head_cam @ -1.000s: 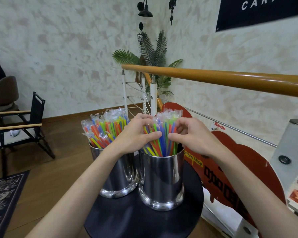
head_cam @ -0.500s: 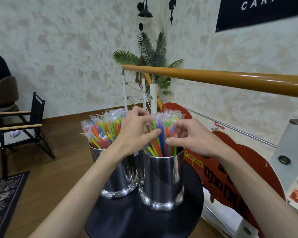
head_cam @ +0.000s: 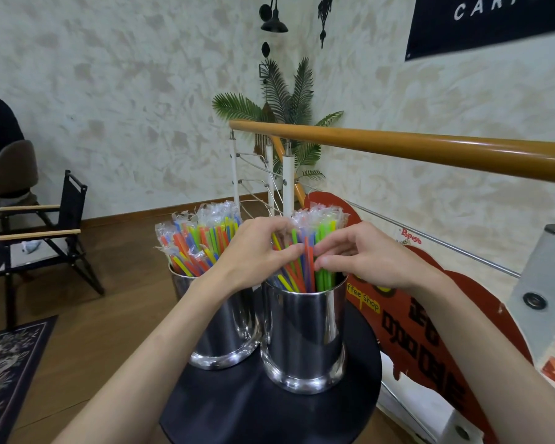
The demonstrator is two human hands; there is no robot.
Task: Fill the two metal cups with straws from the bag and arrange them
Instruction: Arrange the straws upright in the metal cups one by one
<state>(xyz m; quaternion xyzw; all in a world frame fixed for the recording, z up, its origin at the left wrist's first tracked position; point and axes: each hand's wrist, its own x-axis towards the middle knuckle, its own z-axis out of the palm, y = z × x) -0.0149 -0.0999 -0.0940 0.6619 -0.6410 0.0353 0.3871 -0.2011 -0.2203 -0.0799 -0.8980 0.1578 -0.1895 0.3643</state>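
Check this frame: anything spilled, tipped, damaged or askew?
Nothing stands out. Both shiny metal cups, left and right, stand upright on the round black table, full of wrapped coloured straws. Left hand and right hand finger the right cup's straws.

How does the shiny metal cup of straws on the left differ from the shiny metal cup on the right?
The left metal cup stands farther back, the right metal cup nearer the camera. Both hands work in the right cup's straws: the left hand and right hand pinch them, while the left cup's straws go untouched and fan outward. Both cups are polished, upright, full of wrapped coloured straws, on the round black table.
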